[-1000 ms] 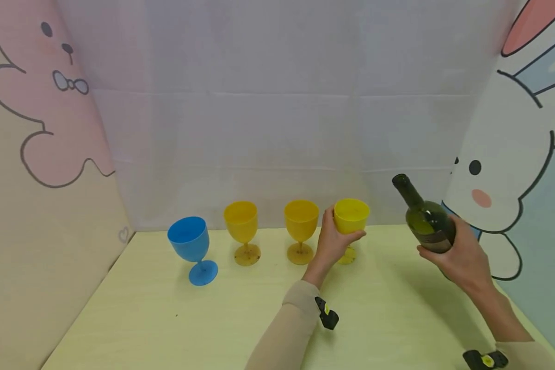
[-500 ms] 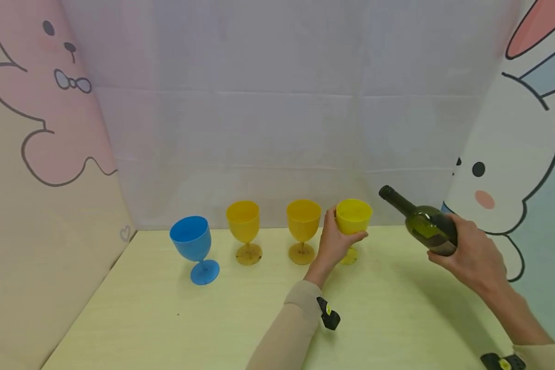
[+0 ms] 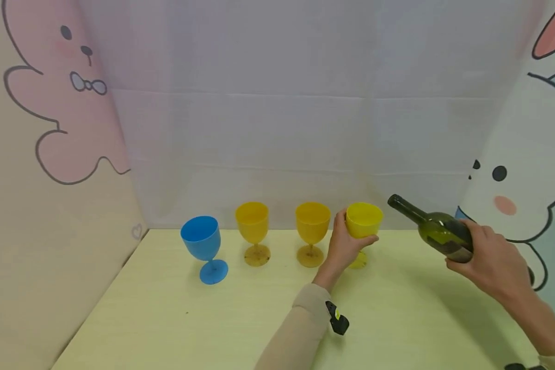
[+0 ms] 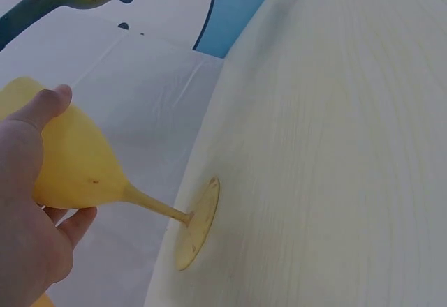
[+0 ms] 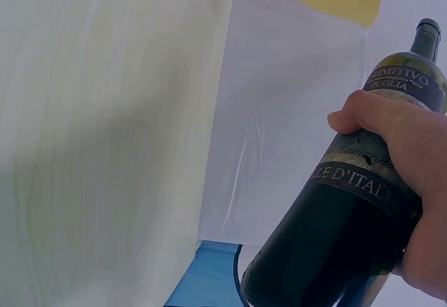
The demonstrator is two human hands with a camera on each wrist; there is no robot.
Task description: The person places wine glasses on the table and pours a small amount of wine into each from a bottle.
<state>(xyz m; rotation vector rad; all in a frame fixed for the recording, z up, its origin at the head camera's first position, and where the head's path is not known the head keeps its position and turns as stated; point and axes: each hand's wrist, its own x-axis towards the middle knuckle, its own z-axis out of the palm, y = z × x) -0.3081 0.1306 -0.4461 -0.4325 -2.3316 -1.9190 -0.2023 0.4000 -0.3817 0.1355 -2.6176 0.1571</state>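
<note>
My left hand [image 3: 344, 246] grips the bowl of the rightmost yellow goblet [image 3: 364, 221], thumb on the near side and fingers curled behind. In the left wrist view this goblet [image 4: 84, 160] has its round foot [image 4: 201, 227] at the table surface. A green glass wine bottle [image 3: 439, 232] is held around its body by my right hand [image 3: 495, 262]. It tilts with its neck pointing up and left, its mouth just right of the goblet's rim and apart from it. Dark labels show on the bottle [image 5: 349, 188] in the right wrist view.
Two more yellow goblets [image 3: 313, 223] [image 3: 252, 223] stand upright in a row to the left. A blue goblet [image 3: 201, 239] stands at the far left of the pale table [image 3: 189, 334]. A white cloth backdrop [image 3: 259, 128] rises behind, with printed walls at both sides.
My right hand has tipped the wine bottle further over to the left, lowering its mouth toward the goblet's rim. My left hand keeps its grip on the yellow goblet; the view has shifted slightly.
</note>
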